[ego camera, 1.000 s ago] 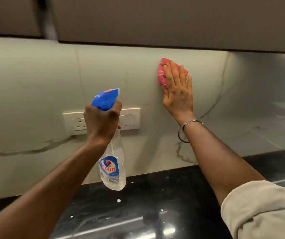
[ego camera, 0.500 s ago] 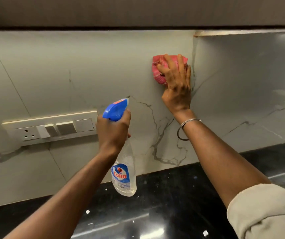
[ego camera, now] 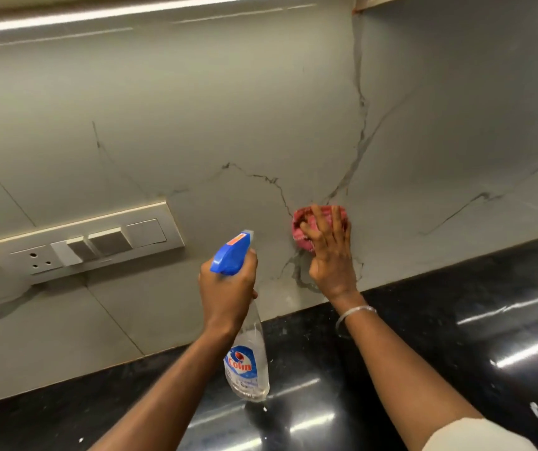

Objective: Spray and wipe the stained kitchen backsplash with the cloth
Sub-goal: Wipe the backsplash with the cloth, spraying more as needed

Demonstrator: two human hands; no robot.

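Pressing a crumpled pink cloth (ego camera: 303, 224) against the grey veined stone backsplash (ego camera: 196, 125) with my right hand (ego camera: 331, 255), low on the wall, near the glossy black stone countertop (ego camera: 456, 304).
My right fingers lie spread and mostly straight over the cloth, which shows past my fingertips at 12 o'clock and past my thumb at 10 o'clock. My left hand (ego camera: 227, 294) is wrapped round the neck of a clear plastic spray bottle with a blue trigger head (ego camera: 248, 362), held upright above the counter at the right hand's 8 o'clock, nozzle toward the wall. A cream switch plate (ego camera: 82, 244) with a socket sits on the wall at 9 o'clock of the trigger head, apart from it. A thin silver bangle (ego camera: 354, 312) circles my right wrist. A pale rolled sleeve (ego camera: 476, 434) shows at the view's 5 o'clock.
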